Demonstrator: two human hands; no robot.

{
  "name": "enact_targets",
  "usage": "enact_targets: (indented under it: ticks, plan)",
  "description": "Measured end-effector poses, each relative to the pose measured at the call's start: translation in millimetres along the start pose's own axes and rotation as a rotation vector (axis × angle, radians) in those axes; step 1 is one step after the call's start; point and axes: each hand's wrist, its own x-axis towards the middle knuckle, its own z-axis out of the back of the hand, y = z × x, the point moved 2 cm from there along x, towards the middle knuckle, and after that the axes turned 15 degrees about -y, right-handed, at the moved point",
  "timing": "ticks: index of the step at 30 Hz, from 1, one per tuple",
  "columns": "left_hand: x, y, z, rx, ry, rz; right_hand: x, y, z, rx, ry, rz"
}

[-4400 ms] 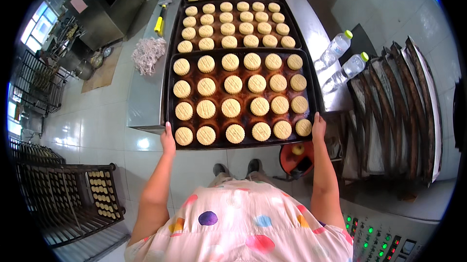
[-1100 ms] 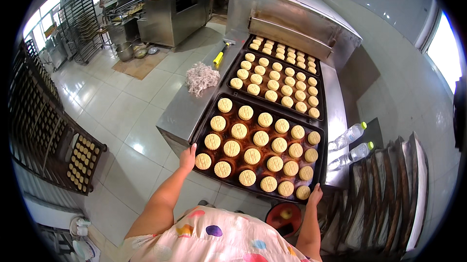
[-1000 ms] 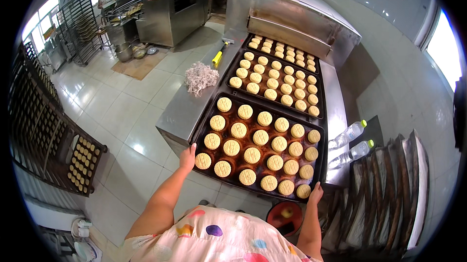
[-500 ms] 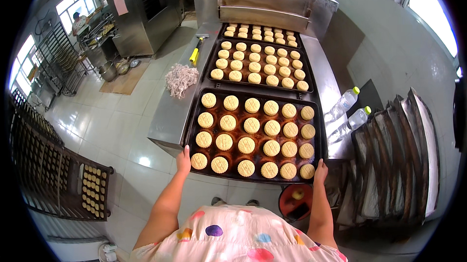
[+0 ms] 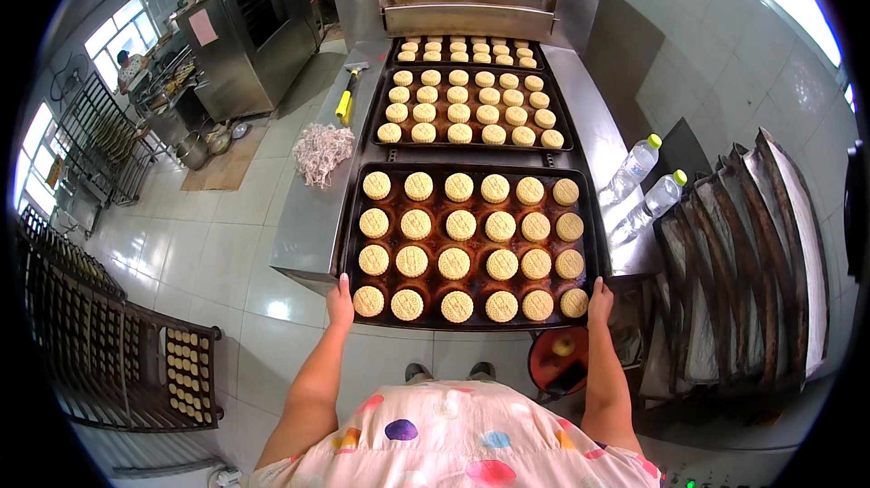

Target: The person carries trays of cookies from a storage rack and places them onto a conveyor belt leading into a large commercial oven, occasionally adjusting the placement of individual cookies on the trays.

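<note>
My left hand (image 5: 341,304) and my right hand (image 5: 600,300) are closed on the near corners of a dark baking tray (image 5: 434,289). Several rows of round, pale yellow pastries (image 5: 454,263) with patterned tops and scalloped edges stand on it. The tray lies nearly level at the near end of a steel machine. Beyond it, apart by a narrow gap, is a second tray (image 5: 443,119) of the same pastries. A third tray (image 5: 399,66) sits farther back, partly under the machine's steel hood (image 5: 467,19), so its far rows are hidden.
Left of the trays lie a crumpled string-like cloth (image 5: 323,154) and a yellow-handled scraper (image 5: 344,103). Two clear bottles (image 5: 632,171) and several upright stacked trays (image 5: 739,261) stand right. A loaded rack (image 5: 127,352) is at lower left, a red stool (image 5: 556,363) below. Another person (image 5: 131,67) works far left.
The held tray has straightened, and the gap between it and the second tray has widened. My view has shifted slightly right. Both hands keep hold of the tray.
</note>
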Motion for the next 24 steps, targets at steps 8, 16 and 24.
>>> enact_targets:
  ticks: [8, 16, 24]
  plan:
    - [3.1, 22.6, -1.4, 0.053, -0.004, 0.04, -1.6, -8.6, -16.0, 0.11, -0.023, -0.003]
    - [-2.7, 10.0, 2.5, 0.073, 0.054, 0.106, 19.4, -34.2, -19.8, 0.186, 0.028, 0.096]
    - [-36.2, 21.7, 10.5, -0.648, 0.228, 0.78, -27.3, -47.2, 21.1, 0.759, 0.551, -0.63]
